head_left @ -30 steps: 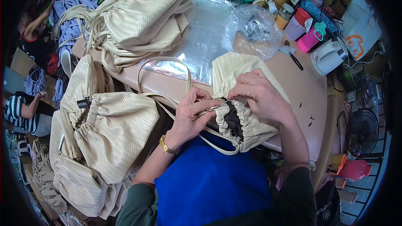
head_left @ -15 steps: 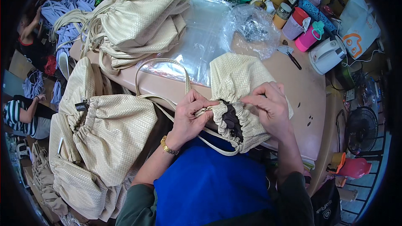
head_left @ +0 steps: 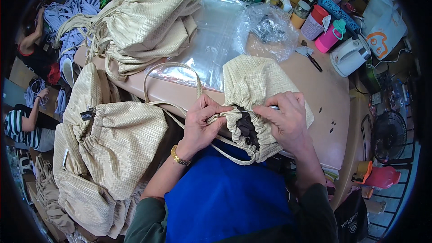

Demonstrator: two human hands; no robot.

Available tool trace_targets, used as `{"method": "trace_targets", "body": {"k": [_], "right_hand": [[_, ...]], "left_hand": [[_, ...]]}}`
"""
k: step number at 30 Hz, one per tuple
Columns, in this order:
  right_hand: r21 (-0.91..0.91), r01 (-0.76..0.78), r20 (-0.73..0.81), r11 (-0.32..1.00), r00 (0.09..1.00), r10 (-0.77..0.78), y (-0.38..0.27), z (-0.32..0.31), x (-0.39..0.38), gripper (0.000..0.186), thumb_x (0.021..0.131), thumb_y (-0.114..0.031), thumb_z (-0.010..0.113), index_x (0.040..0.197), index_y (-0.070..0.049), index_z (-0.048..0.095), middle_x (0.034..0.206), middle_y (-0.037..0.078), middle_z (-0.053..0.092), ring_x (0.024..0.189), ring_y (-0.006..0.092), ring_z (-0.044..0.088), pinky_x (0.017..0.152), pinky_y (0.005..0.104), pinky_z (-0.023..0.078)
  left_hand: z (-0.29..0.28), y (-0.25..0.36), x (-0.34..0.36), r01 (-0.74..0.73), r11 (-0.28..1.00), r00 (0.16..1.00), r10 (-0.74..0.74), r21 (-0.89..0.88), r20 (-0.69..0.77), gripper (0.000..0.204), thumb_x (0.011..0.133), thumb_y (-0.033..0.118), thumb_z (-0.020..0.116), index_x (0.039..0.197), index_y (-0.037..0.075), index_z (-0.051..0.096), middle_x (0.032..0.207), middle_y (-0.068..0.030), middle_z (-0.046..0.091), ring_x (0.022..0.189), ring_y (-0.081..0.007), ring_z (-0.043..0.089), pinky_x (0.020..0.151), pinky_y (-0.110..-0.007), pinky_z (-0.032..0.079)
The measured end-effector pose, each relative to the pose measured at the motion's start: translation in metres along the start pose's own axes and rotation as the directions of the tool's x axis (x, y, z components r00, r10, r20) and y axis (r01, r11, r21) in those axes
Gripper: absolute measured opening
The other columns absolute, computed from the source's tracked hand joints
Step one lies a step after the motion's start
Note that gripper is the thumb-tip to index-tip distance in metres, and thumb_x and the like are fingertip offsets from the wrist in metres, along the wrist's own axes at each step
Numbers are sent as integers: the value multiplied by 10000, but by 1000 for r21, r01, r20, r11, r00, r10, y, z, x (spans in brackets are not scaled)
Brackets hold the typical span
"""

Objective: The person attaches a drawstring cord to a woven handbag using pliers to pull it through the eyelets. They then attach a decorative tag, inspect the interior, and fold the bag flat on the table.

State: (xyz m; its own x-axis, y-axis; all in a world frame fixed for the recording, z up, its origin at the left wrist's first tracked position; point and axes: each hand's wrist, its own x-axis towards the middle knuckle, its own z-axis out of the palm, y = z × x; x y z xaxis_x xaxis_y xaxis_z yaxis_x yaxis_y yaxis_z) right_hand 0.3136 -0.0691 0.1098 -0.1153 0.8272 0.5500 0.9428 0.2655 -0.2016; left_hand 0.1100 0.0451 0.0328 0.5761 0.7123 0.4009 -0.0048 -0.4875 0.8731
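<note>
"What is each hand doing?"

"The left hand (head_left: 203,119) pinches the rim (head_left: 231,120) of a bag (head_left: 258,81). The right hand's (head_left: 285,119) fingers are bunched close beside it; I can't tell what they grip."

"Where's the bag, then?"

"At the fingertips, its body mostly beyond them, its mouth (head_left: 246,128) between the hands."

"How far along?"

"The rim is gathered, a strap (head_left: 199,85) loops left of the fingers. The mouth gapes, so I'd judge work there unfinished."

"Counts?"

"Two hands, one bag between them. Two piles of similar bags: near pile (head_left: 128,148) left of the fingers, far pile (head_left: 144,22) beyond. Overlaps prevent counting them. One kettle (head_left: 350,58), well right."
</note>
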Motion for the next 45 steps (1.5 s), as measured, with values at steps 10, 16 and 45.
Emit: {"method": "trace_targets", "body": {"k": [10,16,45], "right_hand": [[59,1,106,998,994,-7,13,15,-4,379,693,16,619,1025,-136,721,771,20,540,779,203,570,735,343,366],[304,-173,174,937,977,124,16,24,-4,150,851,1,600,962,-87,650,778,42,612,732,209,602,754,333,380],[23,-74,1,997,997,74,-11,5,-2,345,679,59,604,963,-104,712,868,27,567,811,209,561,741,361,369]], "left_hand": [[3,-6,-4,17,999,1000,-17,-32,-6,302,742,36,743,1038,84,768,822,-52,552,783,-183,545,703,-297,458],[1,-5,-4,28,997,1000,-29,-68,-9,302,747,40,744,1047,77,766,835,-47,550,792,-174,539,708,-293,454],[2,-3,-3,33,998,999,-34,-52,-21,323,739,24,734,1054,86,769,841,-47,549,794,-171,530,710,-286,448]]}}
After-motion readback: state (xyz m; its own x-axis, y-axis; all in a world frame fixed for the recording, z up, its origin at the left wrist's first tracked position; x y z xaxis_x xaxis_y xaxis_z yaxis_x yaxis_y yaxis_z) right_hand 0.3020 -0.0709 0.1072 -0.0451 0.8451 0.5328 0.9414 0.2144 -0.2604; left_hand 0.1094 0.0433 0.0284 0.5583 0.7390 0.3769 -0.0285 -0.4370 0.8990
